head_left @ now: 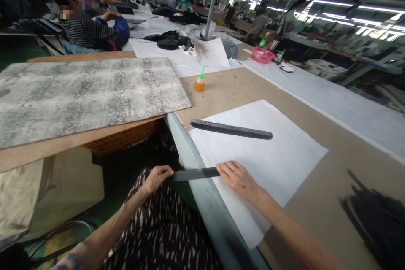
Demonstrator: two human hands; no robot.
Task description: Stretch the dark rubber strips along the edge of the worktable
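Observation:
My left hand (157, 178) is closed around one end of a dark grey strip (194, 174) that spans the table's front edge. My right hand (239, 179) pinches the strip's other end, resting on a white paper sheet (278, 160). A second, longer dark strip (230, 129) lies on the same sheet, farther from me, with neither hand on it. My patterned lap shows below the left hand.
A small orange glue bottle with a green tip (199, 83) stands on the brown tabletop (240, 88). A grey mottled board (79, 95) lies at left. A pile of dark strips (376, 219) sits at right. A pink basket (263, 55) and seated workers are farther back.

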